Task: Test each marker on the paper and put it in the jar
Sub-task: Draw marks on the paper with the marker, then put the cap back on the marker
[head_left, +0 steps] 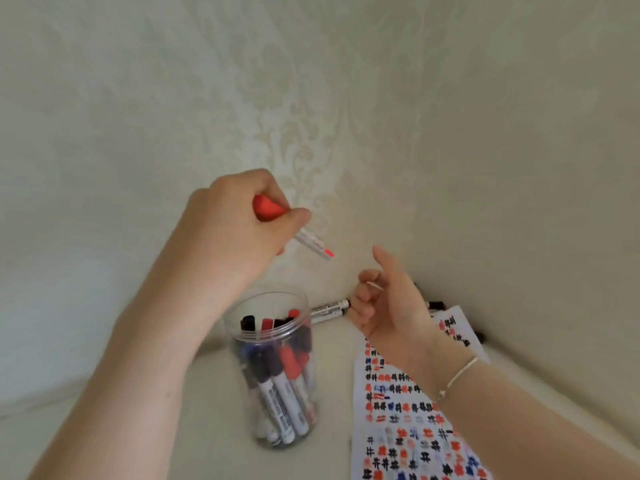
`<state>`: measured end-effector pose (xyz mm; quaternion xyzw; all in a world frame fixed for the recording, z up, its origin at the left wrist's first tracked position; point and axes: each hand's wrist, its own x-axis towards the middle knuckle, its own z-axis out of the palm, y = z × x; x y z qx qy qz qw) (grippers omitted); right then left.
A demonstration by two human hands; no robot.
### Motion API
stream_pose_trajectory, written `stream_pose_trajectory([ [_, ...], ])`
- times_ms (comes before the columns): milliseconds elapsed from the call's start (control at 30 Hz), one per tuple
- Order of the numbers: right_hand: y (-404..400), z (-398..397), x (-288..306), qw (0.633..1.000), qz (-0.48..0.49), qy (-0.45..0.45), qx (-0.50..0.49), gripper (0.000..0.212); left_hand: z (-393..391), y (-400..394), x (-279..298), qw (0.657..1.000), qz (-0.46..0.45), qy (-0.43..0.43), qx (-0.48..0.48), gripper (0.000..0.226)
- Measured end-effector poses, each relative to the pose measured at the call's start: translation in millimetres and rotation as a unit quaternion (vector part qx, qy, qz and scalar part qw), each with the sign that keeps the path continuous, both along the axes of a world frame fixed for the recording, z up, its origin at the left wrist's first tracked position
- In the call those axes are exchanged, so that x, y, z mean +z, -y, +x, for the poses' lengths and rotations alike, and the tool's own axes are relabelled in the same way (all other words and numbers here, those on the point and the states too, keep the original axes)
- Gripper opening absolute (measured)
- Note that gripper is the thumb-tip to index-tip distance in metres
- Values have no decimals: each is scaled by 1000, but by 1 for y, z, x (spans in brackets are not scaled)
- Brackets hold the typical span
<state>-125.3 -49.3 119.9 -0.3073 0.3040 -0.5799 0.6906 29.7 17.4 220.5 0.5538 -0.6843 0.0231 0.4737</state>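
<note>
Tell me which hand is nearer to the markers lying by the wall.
Right. The right hand hovers loosely curled and empty just right of the lying markers, almost over their ends. The left hand, gripping a red marker, is higher up, above the jar.

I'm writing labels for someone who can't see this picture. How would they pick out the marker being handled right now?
Start at the clear jar of markers on the table. Directly above it, the left hand grips a red marker. It alone is in the air, its red end pointing toward the right hand.
</note>
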Motion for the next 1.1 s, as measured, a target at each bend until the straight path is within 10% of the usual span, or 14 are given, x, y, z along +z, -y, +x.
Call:
stream_pose_trajectory([
  [100,42,4,-36,949,-17,-303,-84,7,26,9,-3,992,-31,48,115,22],
  [233,88,12,-87,721,-179,-667,-46,30,21,16,-16,982,29,115,146,25],
  [333,105,21,-100,562,-298,-771,-11,53,14,27,-26,974,74,164,139,25],
  [500,121,39,-108,419,-352,-837,3,42,14,47,-43,950,210,209,97,24],
  [767,133,49,-122,426,-313,-848,-8,34,11,59,-64,875,377,300,55,22],
  [1100,144,44,-125,407,-360,-837,-64,28,19,55,-59,931,300,210,15,11],
])
